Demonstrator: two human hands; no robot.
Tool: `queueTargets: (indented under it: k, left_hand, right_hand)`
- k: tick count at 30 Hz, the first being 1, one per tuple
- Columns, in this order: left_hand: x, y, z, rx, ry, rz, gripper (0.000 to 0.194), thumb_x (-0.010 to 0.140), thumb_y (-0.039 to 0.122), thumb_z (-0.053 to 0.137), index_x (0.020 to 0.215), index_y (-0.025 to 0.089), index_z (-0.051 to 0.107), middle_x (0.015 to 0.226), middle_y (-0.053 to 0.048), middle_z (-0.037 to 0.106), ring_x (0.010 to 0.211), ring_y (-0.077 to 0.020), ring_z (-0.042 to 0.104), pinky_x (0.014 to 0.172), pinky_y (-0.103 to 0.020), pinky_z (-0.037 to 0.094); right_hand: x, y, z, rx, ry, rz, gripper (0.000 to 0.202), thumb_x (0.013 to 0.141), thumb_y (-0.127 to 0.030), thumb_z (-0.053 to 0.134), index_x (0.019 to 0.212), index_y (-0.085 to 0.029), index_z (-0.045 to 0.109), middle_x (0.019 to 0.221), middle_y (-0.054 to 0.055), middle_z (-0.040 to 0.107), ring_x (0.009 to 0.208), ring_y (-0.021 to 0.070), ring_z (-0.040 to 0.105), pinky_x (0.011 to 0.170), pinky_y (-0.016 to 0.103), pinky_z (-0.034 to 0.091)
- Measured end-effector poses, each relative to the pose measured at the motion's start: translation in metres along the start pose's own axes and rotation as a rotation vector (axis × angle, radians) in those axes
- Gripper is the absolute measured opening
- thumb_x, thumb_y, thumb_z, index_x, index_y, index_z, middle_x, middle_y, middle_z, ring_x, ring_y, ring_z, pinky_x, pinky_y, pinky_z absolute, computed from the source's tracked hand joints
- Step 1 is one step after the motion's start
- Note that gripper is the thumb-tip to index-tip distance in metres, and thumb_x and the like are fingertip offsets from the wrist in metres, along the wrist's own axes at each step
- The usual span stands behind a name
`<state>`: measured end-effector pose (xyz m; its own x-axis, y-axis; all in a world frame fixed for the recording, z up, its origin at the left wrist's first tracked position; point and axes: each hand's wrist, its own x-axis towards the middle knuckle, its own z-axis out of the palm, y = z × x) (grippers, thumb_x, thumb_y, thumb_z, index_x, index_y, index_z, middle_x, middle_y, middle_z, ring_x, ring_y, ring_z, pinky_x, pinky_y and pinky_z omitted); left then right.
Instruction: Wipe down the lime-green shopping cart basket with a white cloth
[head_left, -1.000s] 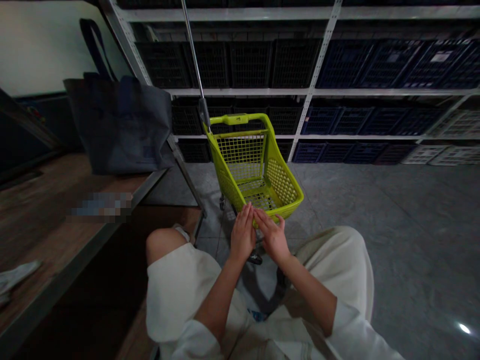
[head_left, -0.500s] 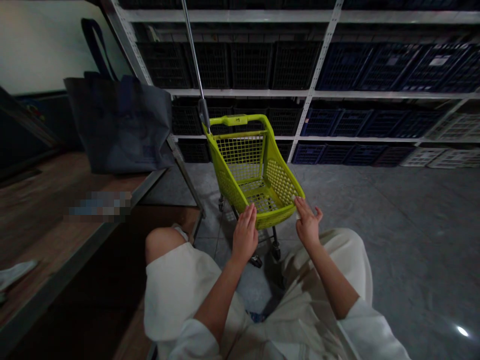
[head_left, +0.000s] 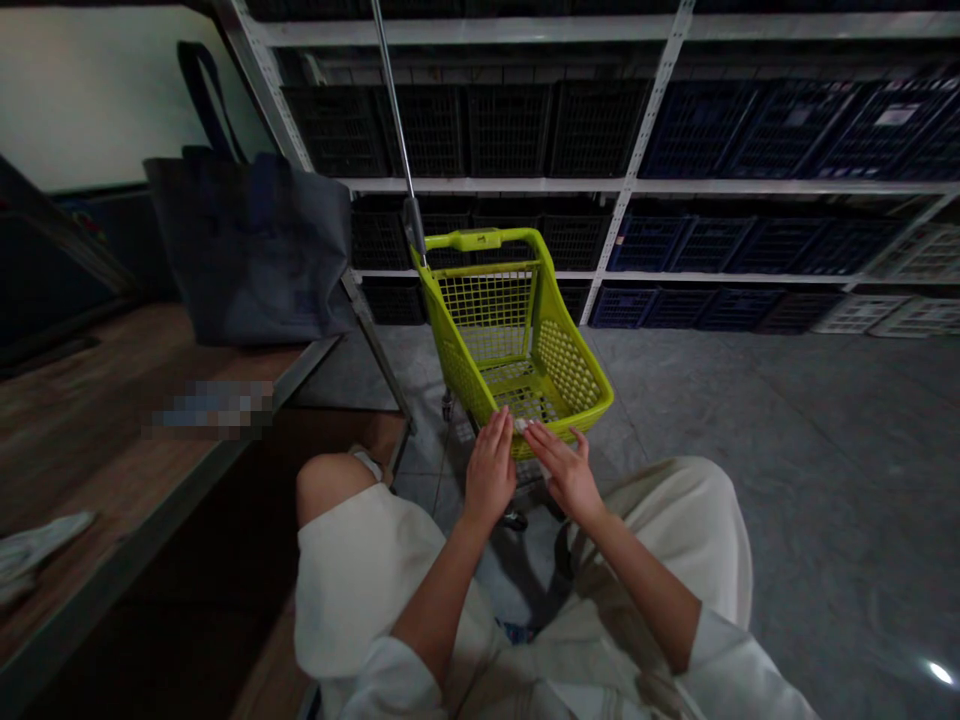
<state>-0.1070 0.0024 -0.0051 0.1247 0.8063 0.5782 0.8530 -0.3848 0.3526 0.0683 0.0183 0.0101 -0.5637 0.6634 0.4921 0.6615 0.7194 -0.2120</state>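
A small lime-green shopping cart (head_left: 491, 335) stands between my knees, its basket bare inside. My left hand (head_left: 491, 470) is at the left front corner of the basket, fingers together over the rim and the thumb out of sight. My right hand (head_left: 566, 475) presses a small white cloth or wipe (head_left: 521, 425) to the front rim, close beside the left fingertips. Most of the white piece is hidden under the right fingers, so its exact kind is unclear.
To the left, a wooden bench with a metal edge (head_left: 187, 495) carries a dark tote bag (head_left: 255, 250) and a white crumpled piece (head_left: 45, 545). A metal pole (head_left: 395, 110) rises from the cart handle. Shelves (head_left: 480, 185) with dark crates stand behind.
My right hand has slid left along the front rim with the white piece, from the right corner toward my left hand. The left hand stays at its corner.
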Motion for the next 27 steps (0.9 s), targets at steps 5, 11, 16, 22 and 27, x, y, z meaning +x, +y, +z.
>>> queueTargets:
  k: [5,11,16,22,27]
  left_hand:
    - [0.001,0.000,0.002,0.029,-0.017,0.015,0.085,0.086,-0.002,0.040,0.160,0.022,0.008,0.163,-0.010,0.031,0.152,-0.0229,0.027,0.122,-0.049,0.033]
    - [0.001,0.000,0.006,0.008,-0.006,0.010,0.085,0.085,-0.002,0.039,0.160,0.023,0.007,0.163,-0.009,0.031,0.152,-0.0225,0.026,0.123,-0.048,0.032]
    - [0.001,0.001,0.008,-0.026,0.003,-0.012,0.087,0.085,-0.003,0.040,0.160,0.023,0.005,0.165,-0.010,0.027,0.153,-0.0231,0.022,0.123,-0.050,0.032]
    - [-0.001,0.004,0.008,-0.063,0.008,-0.044,0.081,0.089,0.002,0.039,0.160,0.023,0.007,0.163,-0.012,0.030,0.154,-0.0232,0.020,0.122,-0.052,0.032]
    - [0.000,0.002,0.005,-0.041,0.007,-0.031,0.079,0.088,0.002,0.039,0.159,0.021,0.012,0.162,-0.011,0.032,0.153,-0.0223,0.023,0.122,-0.050,0.033]
  right_hand:
    - [-0.015,0.087,-0.030,-0.119,0.054,0.024,0.099,0.062,0.001,0.040,0.156,-0.029,0.031,0.150,0.006,0.053,0.145,0.0214,0.040,0.117,0.053,0.014]
    - [-0.010,0.125,-0.037,-0.207,0.165,0.290,0.086,0.067,0.000,0.042,0.149,-0.026,0.044,0.145,0.007,0.058,0.143,0.0231,0.043,0.114,0.051,0.024]
    - [-0.004,0.053,-0.007,-0.193,0.251,0.405,0.089,0.070,-0.001,0.041,0.155,-0.023,0.034,0.150,0.012,0.051,0.139,0.0232,0.047,0.115,0.049,0.020]
    - [0.010,-0.036,0.011,-0.018,0.121,0.242,0.091,0.067,0.002,0.039,0.155,-0.021,0.033,0.152,0.011,0.050,0.142,0.0183,0.043,0.114,0.042,0.021]
    - [0.010,-0.030,0.003,0.028,0.030,0.087,0.089,0.066,0.001,0.038,0.153,-0.018,0.036,0.154,0.011,0.047,0.144,0.0160,0.039,0.117,0.041,0.017]
